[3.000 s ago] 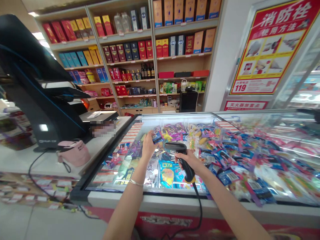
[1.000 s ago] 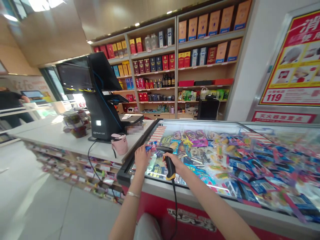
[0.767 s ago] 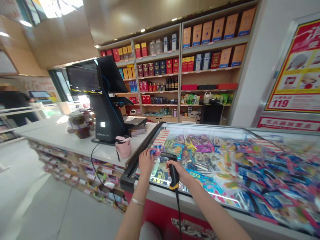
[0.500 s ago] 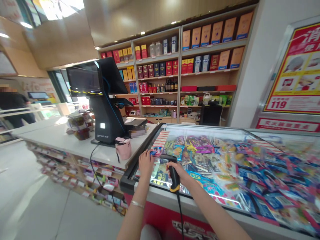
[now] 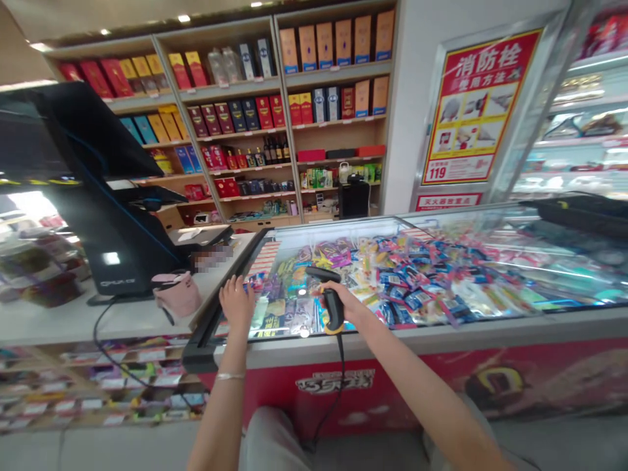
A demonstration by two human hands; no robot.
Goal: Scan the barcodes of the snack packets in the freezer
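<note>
My right hand [image 5: 338, 301] is wrapped round the grip of a black barcode scanner [image 5: 334, 311] with a yellow-orange base. Its head points left over the glass lid, and a dark cable hangs from the grip. At the left end of the chest freezer, my left hand [image 5: 237, 304] is by a small blue and red packet [image 5: 254, 282], which seems pinched between thumb and fingers; the fingers partly cover it. Beneath the glass of the freezer [image 5: 402, 337] lie many colourful snack packs [image 5: 417, 275].
On the counter to the left stand a black checkout terminal [image 5: 112, 216], a pink cup-like holder [image 5: 176, 293] and stacked plastic tubs [image 5: 39, 268]. Shelves of boxed goods [image 5: 235, 114] line the back wall. A dark bag-like item [image 5: 583, 212] rests on the freezer's far right.
My view has turned to the right, so the counter and freezer appear further left. The barcode scanner has moved right, away from my left hand, and the gap between my hands is wider.
</note>
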